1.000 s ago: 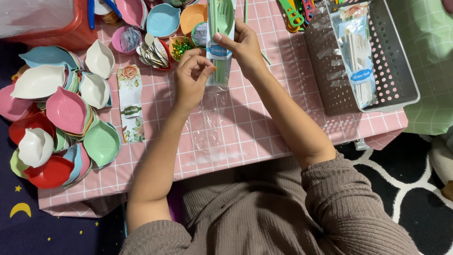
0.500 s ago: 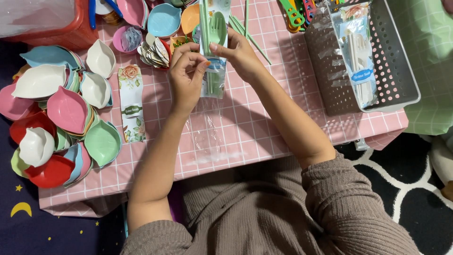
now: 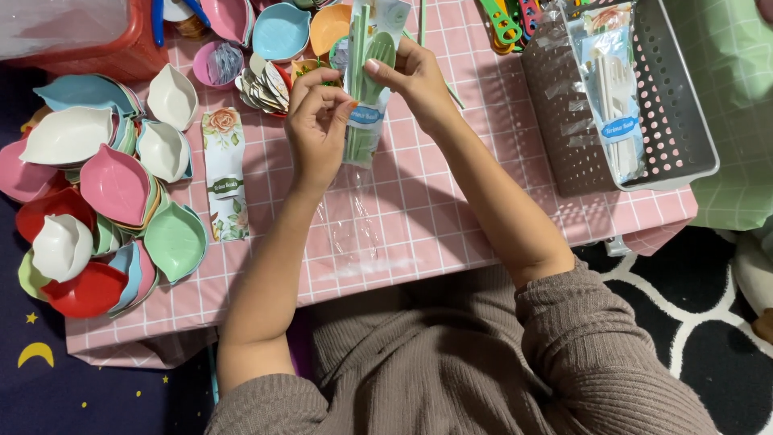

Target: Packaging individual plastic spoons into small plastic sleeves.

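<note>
Head view: both hands work above the pink checked surface [image 3: 451, 209], holding one clear packet [image 3: 364, 97] of pale green cutlery between them. The right hand [image 3: 415, 80] grasps the packet's upper part, thumb on its front face beside the green fork head, fingers behind. The left hand [image 3: 316, 133] pinches the packet's left edge near the blue label, thumb and forefinger closed on the film. The packet stands roughly upright, tilted slightly right at the top, and lies between the two grips: the right grip above and to the right, the left grip lower and to the left. Its lower end hangs free below both grips, just over an empty clear sleeve [image 3: 350, 229] lying flat on the surface; whether they touch cannot be told. A floral paper strip [image 3: 224, 173] lies left of the left forearm. Leaf-shaped bowls [image 3: 113, 185] are stacked further left. A grey basket [image 3: 644, 137] with a similar white packet [image 3: 616, 97] stands well apart to the right.
</note>
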